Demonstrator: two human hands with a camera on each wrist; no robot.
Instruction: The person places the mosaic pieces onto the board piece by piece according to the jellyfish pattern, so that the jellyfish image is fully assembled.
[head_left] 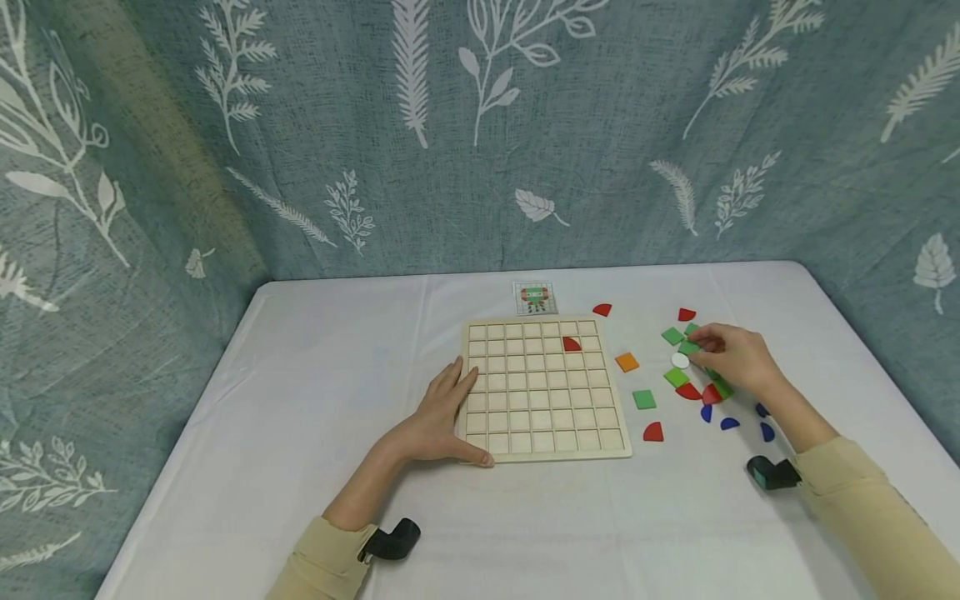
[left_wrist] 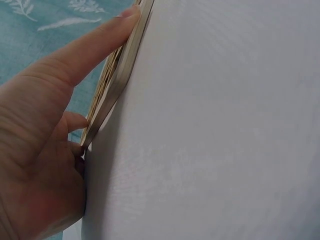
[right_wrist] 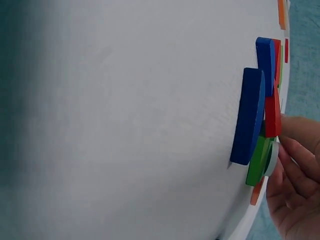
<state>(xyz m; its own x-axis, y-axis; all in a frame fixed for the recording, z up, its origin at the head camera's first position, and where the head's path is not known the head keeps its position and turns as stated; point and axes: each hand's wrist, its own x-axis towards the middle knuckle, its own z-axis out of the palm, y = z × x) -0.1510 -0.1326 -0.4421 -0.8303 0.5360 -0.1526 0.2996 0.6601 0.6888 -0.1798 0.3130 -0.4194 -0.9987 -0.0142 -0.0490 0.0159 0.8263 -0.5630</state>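
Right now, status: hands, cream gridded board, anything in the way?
Left hand touching cream gridded board. Right hand at green square pieces, grip unclear. One red quarter-circle piece on board. Blue half-round pieces nearby, maybe in the way.

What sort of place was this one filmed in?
Probably a small indoor spot set up for recording: teal fabric with white leaf prints hangs like a backdrop behind a white cloth-covered table bearing a cream-coloured gridded board.

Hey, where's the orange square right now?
In the head view, the orange square lies just off the right edge of the grid board, with a green square nearby, toward the person.
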